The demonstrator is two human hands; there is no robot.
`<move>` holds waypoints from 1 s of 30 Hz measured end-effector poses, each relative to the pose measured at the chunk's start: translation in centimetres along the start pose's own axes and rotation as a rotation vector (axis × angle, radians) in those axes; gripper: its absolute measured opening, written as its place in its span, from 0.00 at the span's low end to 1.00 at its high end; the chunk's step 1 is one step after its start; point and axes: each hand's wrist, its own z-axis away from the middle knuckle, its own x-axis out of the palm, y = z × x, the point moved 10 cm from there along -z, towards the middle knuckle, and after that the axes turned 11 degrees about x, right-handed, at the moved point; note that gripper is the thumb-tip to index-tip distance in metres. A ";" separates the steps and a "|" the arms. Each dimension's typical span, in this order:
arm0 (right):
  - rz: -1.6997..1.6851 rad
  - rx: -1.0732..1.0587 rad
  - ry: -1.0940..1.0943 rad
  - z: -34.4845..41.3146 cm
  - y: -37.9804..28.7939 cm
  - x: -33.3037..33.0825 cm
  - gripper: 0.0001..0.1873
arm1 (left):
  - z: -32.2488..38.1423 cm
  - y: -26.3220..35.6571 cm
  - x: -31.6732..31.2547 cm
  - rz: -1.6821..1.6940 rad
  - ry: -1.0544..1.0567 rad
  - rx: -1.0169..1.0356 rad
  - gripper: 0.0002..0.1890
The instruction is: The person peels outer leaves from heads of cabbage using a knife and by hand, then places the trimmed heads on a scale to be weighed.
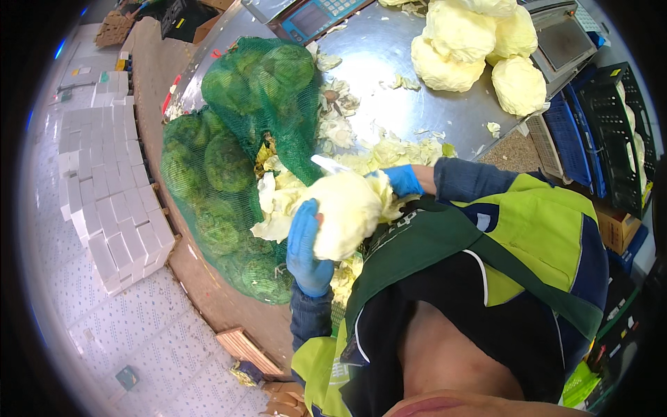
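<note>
A peeled pale cabbage head is held up in front of my apron. My left hand, in a blue glove, presses against its left side with the palm and fingers. On the cabbage's far right side is my right hand, also blue-gloved; its fingers are hidden behind the cabbage and a loose leaf. A white blade-like piece, perhaps a knife, sticks out beyond the cabbage roughly in line with my right hand. Torn outer leaves hang beside the cabbage on the left.
Green mesh sacks of unpeeled cabbages lie left of my hands. Leaf scraps litter the metal table. Peeled cabbages are piled at its far right, near a scale display. Crates stand right; white boxes are stacked left.
</note>
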 end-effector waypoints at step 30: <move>0.438 -0.491 0.549 7.1 -12.5 2.1 0.23 | 0.3 -1.6 1.6 -0.495 0.128 0.111 0.19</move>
